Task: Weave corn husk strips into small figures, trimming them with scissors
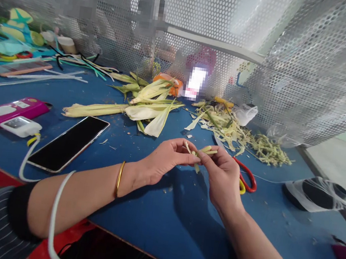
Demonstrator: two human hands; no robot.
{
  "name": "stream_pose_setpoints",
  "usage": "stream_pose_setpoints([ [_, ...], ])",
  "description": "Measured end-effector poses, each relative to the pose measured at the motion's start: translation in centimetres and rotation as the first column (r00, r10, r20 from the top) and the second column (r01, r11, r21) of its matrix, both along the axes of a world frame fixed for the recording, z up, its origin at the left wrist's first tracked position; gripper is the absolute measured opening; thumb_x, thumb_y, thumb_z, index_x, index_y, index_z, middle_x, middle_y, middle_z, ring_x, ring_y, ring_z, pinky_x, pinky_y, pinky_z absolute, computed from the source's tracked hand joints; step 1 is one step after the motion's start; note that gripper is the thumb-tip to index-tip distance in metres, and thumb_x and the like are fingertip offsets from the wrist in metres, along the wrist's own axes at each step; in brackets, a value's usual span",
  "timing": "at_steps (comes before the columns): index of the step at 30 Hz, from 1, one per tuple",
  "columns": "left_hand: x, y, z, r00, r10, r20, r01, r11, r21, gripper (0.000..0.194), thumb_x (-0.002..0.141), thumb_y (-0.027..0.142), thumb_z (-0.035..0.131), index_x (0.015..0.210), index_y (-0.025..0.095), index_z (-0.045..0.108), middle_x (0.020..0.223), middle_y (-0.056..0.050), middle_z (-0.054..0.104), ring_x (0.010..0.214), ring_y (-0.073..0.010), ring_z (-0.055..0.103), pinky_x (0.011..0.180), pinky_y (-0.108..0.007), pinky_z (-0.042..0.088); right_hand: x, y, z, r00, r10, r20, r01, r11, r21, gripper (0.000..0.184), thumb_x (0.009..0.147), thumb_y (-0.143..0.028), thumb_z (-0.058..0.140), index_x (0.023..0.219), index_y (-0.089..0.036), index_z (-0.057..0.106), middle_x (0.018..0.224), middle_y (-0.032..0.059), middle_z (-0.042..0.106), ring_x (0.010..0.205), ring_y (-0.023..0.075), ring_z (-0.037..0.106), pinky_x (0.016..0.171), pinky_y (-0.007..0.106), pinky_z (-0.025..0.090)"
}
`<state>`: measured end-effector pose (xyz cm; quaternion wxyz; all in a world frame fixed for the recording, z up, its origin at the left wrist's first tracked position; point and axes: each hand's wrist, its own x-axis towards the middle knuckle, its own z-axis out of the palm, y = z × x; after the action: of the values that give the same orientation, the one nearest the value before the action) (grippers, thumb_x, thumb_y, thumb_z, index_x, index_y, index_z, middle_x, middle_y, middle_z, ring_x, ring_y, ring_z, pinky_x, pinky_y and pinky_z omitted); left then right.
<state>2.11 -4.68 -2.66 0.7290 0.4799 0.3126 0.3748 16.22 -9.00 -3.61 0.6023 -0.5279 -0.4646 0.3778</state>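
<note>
Above the blue table, my left hand point(167, 156) and my right hand point(223, 172) meet, thumbs and fingertips pinched on a pale green strip of corn husk point(210, 150). The strip is bent or crossed between them, and its short ends stick out; my fingers cover part of it. Red and yellow scissors point(252, 178) lie just beyond my right hand, partly hidden by it. Past my left hand rests a bundle of long corn husks point(150, 111). Farther right are a heap of husk scraps point(225, 121) and a cluster of small greenish pieces point(270, 151).
At left lie a black-screened phone point(70, 143), a magenta case point(16, 108) and a white device point(20, 126); a white cable point(54, 211) crosses my left forearm. A dark, thread-wrapped spool point(316, 193) sits right. Perforated silvery sheeting point(207, 11) stands behind the table.
</note>
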Motion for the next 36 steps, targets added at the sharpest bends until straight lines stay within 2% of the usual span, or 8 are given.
stream_pose_setpoints([
  [10,0.16,-0.22,0.15,0.999,0.044,0.028,-0.045,0.998,0.043,0.027,0.061,0.024,0.082,0.076,0.016,0.061,0.068,0.003,0.064,0.07,-0.0115,0.06,0.077,-0.028,0.043,-0.34,0.19,0.18,0.997,-0.022,-0.072,0.021,1.0,-0.017,0.015,0.073,-0.029,0.074,0.072,-0.018,0.064,0.063,-0.0027,0.061,0.061,0.0117,0.052,0.061,0.025,0.041],
  [17,0.13,-0.14,0.04,1.0,0.012,0.015,-0.012,0.999,0.037,0.027,0.06,0.021,0.082,0.075,0.016,0.059,0.071,0.005,0.062,0.072,-0.01,0.059,0.078,-0.026,0.042,-0.55,0.15,0.19,0.983,-0.021,-0.18,0.007,0.997,-0.078,0.017,0.069,-0.031,0.075,0.069,-0.018,0.063,0.064,-0.0016,0.061,0.062,0.0128,0.052,0.061,0.026,0.04],
  [26,0.01,0.31,-0.07,0.999,0.007,-0.052,-0.004,0.998,0.062,0.025,0.061,0.025,0.082,0.072,0.015,0.062,0.069,0.003,0.061,0.071,-0.0105,0.056,0.075,-0.026,0.041,-0.56,0.1,0.33,0.98,-0.05,-0.193,0.039,0.998,-0.058,0.015,0.067,-0.028,0.075,0.066,-0.019,0.064,0.062,-0.0017,0.058,0.06,0.0124,0.05,0.061,0.027,0.041],
  [33,-0.1,0.45,-0.35,0.997,-0.006,-0.071,0.01,0.998,0.057,0.026,0.065,0.028,0.081,0.075,0.015,0.062,0.071,0.001,0.064,0.074,-0.0131,0.061,0.079,-0.029,0.043,-0.54,0.21,0.02,0.962,-0.031,-0.272,0.007,0.996,-0.088,0.018,0.065,-0.029,0.078,0.065,-0.018,0.064,0.058,-0.0027,0.058,0.059,0.0117,0.051,0.059,0.026,0.039],
  [36,-0.17,0.42,-0.25,0.995,0.002,-0.099,0.003,0.999,0.045,0.027,0.064,0.029,0.081,0.075,0.015,0.061,0.069,0.001,0.064,0.071,-0.0124,0.06,0.075,-0.028,0.043,-0.43,0.23,-0.03,0.972,-0.028,-0.232,0.01,0.997,-0.078,0.018,0.067,-0.029,0.077,0.066,-0.018,0.063,0.059,-0.0025,0.058,0.06,0.0122,0.052,0.061,0.026,0.04],
])
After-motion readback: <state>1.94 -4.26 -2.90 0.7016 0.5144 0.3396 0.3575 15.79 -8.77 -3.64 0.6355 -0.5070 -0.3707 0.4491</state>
